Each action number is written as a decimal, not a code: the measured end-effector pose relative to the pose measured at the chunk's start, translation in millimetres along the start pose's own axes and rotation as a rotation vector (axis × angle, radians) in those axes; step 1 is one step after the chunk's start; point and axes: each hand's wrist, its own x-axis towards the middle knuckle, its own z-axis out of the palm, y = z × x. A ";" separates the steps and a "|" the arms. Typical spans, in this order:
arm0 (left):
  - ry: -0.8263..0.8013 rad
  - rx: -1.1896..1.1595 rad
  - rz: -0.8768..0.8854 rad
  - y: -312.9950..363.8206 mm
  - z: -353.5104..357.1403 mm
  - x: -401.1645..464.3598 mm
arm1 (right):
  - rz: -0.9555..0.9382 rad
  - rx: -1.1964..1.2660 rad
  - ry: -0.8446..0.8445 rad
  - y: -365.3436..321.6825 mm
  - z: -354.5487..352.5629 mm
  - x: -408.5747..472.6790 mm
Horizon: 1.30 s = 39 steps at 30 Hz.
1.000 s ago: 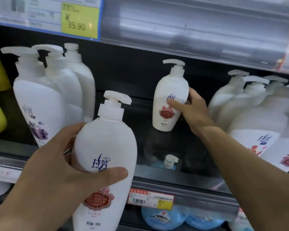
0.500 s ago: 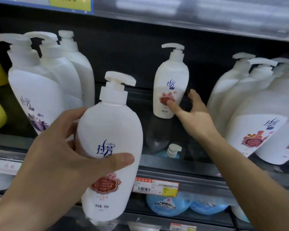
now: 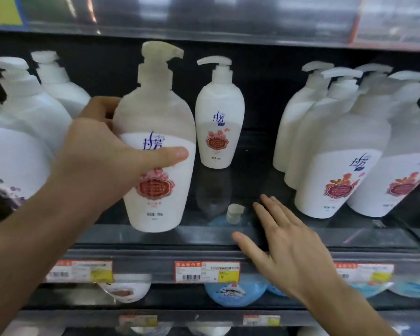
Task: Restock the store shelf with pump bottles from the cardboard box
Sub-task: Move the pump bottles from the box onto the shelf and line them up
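Observation:
My left hand (image 3: 100, 163) grips a white pump bottle (image 3: 158, 151) with a red flower label, thumb across its front, and holds it upright just above the shelf's front edge (image 3: 204, 235). Deeper in the shelf stands a second white pump bottle (image 3: 219, 122) of the same kind, upright and alone. My right hand (image 3: 286, 243) is below and right of that bottle, fingers straight and spread, holding nothing, over the shelf's front edge. The cardboard box is out of view.
Rows of white pump bottles fill the shelf at left (image 3: 17, 146) and at right (image 3: 340, 151). Price tags (image 3: 207, 271) line the shelf rail. Blue bottles (image 3: 230, 292) sit on the shelf below. Another shelf (image 3: 204, 18) overhangs close above the pump heads.
My right hand let go of the back bottle and drew back down to the shelf edge. My left hand lifted its bottle up and forward toward the shelf gap.

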 end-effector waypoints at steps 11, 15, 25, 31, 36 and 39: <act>0.016 -0.009 0.055 -45.9 42.2 68.0 | 0.035 0.014 -0.034 -4.3 -3.7 3.6; 0.017 -0.131 0.026 -60.5 44.0 72.7 | 0.054 0.007 -0.035 -6.1 -4.4 1.0; -0.045 0.277 -0.120 -44.5 58.4 66.8 | 0.046 -0.044 -0.050 -9.7 -6.6 4.8; -0.014 0.263 -0.107 -43.5 74.3 75.1 | 0.089 0.002 -0.014 -13.2 -6.7 2.2; 0.002 0.227 -0.119 -45.1 82.3 80.6 | 0.079 -0.019 0.020 -13.1 -6.3 1.9; 0.003 0.240 -0.111 -46.6 83.6 82.5 | 0.086 -0.007 -0.027 -14.7 -10.7 1.9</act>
